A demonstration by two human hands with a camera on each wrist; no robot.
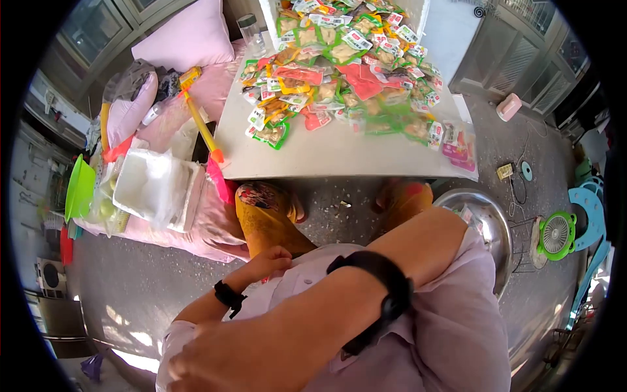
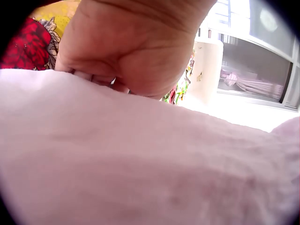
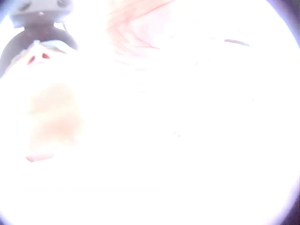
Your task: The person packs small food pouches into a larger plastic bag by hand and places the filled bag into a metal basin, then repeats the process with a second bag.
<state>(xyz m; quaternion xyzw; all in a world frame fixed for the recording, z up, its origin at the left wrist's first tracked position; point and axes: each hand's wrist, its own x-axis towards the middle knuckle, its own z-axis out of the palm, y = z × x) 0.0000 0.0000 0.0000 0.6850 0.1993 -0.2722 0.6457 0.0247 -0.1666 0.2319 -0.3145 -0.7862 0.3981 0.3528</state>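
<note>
My left hand rests near the front of the light shirt, its fingers loosely curled. In the left wrist view the same hand's palm shows above pale cloth, which hides most of the fingers. My right forearm crosses in front of the body, and the right hand is blurred by the left upper arm; I cannot tell what its fingers do. Glare washes out most of the right wrist view. A heap of small sealed food packets covers the back of the pale table.
On the pink-covered bed at left are a white foam box, a green basin and a yellow-handled tool. A steel basin stands close at right, with a green fan beyond it.
</note>
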